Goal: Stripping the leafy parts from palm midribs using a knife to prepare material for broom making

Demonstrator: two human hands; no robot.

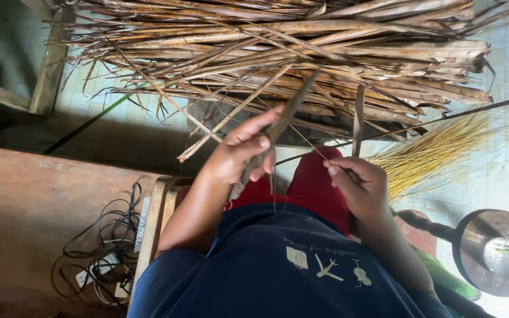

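- Heap of dried palm leaves [278, 53]: brown, brittle strips piled across the far side of the floor; taken here as the landmark. Loose ends jut from its near edge towards the hands and could snag or drag down with any pull.
- Wooden board [25, 206]: near-left of the heap, bare and reddish.
- Bundle of yellow leaf ribs [431, 156]: near-right of the heap, fanned on the tiles, well apart from the hands.
- Round wooden stand [487, 250]: nearer than the ribs, far right.
- Tangle of black cables [101, 247]: on the board, with a white plug.
- Left hand [237, 154]: just below the heap's near edge, clenched round a single dried leaf strip [287, 115], thumb on top.
- Right hand [363, 185]: beside the left, apart from it, fingers closed on a thin pale rib [307, 138] running up to the strip. Judged risk: the rib is fine and taut, so an uneven pull may snap it; a dry edge may cut a finger.
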